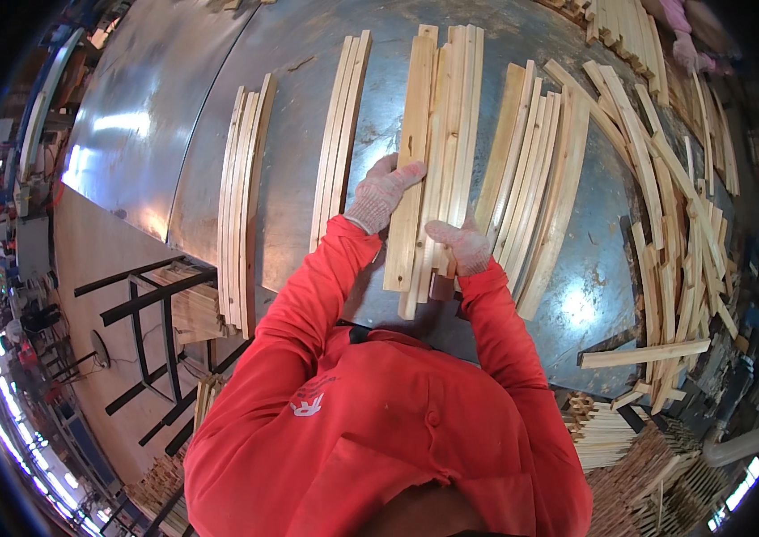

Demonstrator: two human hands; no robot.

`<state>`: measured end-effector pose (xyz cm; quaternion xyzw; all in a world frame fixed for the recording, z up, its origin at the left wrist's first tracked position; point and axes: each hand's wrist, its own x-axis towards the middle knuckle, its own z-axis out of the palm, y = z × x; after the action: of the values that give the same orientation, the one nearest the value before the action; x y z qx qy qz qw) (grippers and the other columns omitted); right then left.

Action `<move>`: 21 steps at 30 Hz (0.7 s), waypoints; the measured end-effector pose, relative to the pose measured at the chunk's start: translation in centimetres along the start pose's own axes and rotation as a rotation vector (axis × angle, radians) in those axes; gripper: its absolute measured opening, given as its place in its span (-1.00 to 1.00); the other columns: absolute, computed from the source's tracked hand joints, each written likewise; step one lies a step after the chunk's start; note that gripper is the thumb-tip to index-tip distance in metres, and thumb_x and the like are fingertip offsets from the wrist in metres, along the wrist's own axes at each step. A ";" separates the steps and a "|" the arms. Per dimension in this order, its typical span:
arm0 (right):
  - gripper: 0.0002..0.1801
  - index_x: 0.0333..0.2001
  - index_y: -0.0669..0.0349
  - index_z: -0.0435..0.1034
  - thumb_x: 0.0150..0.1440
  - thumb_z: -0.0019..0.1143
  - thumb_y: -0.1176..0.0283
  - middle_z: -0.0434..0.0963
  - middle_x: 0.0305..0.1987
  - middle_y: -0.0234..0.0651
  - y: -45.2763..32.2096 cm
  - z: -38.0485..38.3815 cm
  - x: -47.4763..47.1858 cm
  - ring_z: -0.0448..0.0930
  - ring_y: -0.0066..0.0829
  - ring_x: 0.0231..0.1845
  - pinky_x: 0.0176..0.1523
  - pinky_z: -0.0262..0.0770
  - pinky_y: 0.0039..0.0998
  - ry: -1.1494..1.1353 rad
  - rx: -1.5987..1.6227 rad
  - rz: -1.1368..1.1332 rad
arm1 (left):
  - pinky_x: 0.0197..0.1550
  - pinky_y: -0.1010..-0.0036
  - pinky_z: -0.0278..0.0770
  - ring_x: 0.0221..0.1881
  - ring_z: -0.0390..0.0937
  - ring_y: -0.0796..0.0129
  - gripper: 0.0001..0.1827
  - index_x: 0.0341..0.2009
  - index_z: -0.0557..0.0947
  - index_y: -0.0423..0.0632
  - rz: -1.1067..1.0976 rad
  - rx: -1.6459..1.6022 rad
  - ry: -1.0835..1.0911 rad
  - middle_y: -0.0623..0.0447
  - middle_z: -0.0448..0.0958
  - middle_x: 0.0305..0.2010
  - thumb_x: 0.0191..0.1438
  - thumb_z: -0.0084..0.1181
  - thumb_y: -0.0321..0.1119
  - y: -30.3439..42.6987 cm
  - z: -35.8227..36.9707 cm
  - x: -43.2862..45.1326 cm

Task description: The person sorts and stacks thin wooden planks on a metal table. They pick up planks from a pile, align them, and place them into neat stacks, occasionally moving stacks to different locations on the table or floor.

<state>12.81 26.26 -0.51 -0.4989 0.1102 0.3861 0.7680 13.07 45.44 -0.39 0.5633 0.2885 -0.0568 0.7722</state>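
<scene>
Before my chest is a bundle of pale wooden strips point(453, 121), with uneven lower ends. My left hand point(386, 192), in a knitted work glove, grips the bundle's left side, its thumb lying over a wider wooden strip point(403, 245). Lower down, my gloved right hand point(463, 243) holds the bundle from the right, thumb across the front; its other fingers are mostly hidden. To the left, a narrow group of strips point(342, 127) lies on the metal tabletop point(292, 168). Another group of strips point(533, 168) lies close to the right of the bundle.
A further strip group point(242, 208) is at the table's left. Loose strips point(671, 255) are heaped crosswise at the right, one single strip point(644, 354) jutting inward. A co-worker's gloved hand point(688, 57) is at the upper right. A black metal frame point(164, 335) stands at lower left.
</scene>
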 end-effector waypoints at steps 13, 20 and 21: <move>-0.19 0.24 0.49 0.10 0.01 0.29 0.34 0.41 0.11 -0.02 -0.1 -5.3 -1.6 0.49 -0.22 0.06 0.08 0.51 -0.28 -0.359 0.527 0.102 | -0.63 0.48 0.44 -0.61 0.42 0.38 -0.46 0.06 0.44 -0.16 -0.178 -0.093 0.149 0.05 0.48 -0.49 0.15 0.13 -0.02 1.5 -3.9 -4.5; -0.18 0.20 0.53 0.16 -0.10 0.35 0.45 0.52 -0.06 0.10 -5.4 -6.7 -10.4 0.62 -0.12 -0.16 -0.08 0.66 -0.25 -0.048 0.264 -0.143 | -0.06 0.28 0.51 -0.17 0.58 -0.06 -0.52 -0.02 0.55 -0.23 0.087 0.844 0.281 -0.20 0.62 -0.19 0.08 0.14 -0.13 2.2 -5.2 -4.8; -0.18 0.20 0.53 0.15 -0.10 0.36 0.48 0.52 -0.06 0.08 -6.2 -8.7 -11.4 0.63 -0.13 -0.17 -0.09 0.66 -0.28 0.056 0.124 -0.204 | -0.01 0.26 0.50 -0.10 0.55 -0.16 -0.53 -0.04 0.57 -0.19 0.141 0.917 0.417 -0.28 0.57 -0.09 0.07 0.15 -0.09 2.0 -5.1 -4.9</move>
<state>11.31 12.05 5.87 -0.4697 0.1037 0.2843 0.8293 7.89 49.54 2.73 0.8617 0.3434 -0.0117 0.3733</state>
